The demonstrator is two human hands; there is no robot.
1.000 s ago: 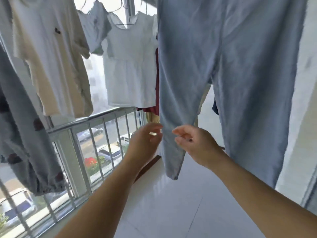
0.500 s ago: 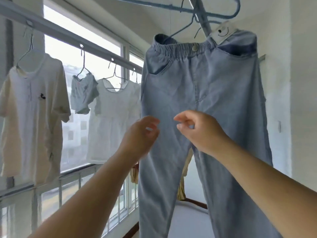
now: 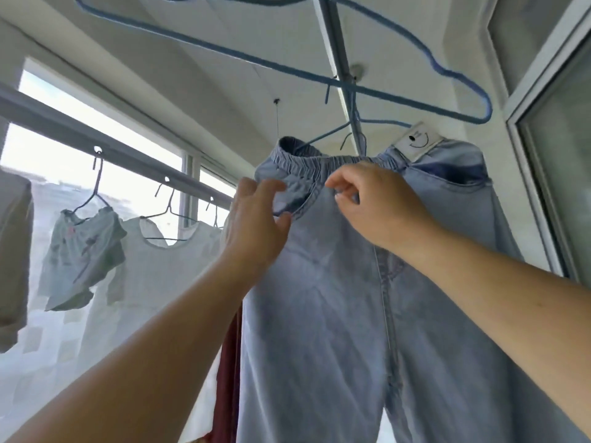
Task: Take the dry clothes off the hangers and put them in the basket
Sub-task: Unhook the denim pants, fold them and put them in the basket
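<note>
Light blue jeans (image 3: 351, 314) hang by their elastic waistband from a thin blue hanger (image 3: 323, 139) on a ceiling rail (image 3: 339, 59). My left hand (image 3: 256, 222) is raised to the left front pocket, fingers straight and touching the denim. My right hand (image 3: 374, 199) sits just under the waistband with its fingers curled; whether it pinches the fabric is hidden. No basket is in view.
An empty blue hanger (image 3: 447, 71) hangs on the rail close above. On the window rail to the left hang a small pale green top (image 3: 83, 251), a white top (image 3: 153, 282) and a cream shirt (image 3: 12, 251). A dark red garment (image 3: 228, 362) hangs behind the jeans.
The view has tilted up from the trouser legs to the waistband. Both hands have risen from mid-leg height to the top of the jeans, and the left hand now touches the pocket.
</note>
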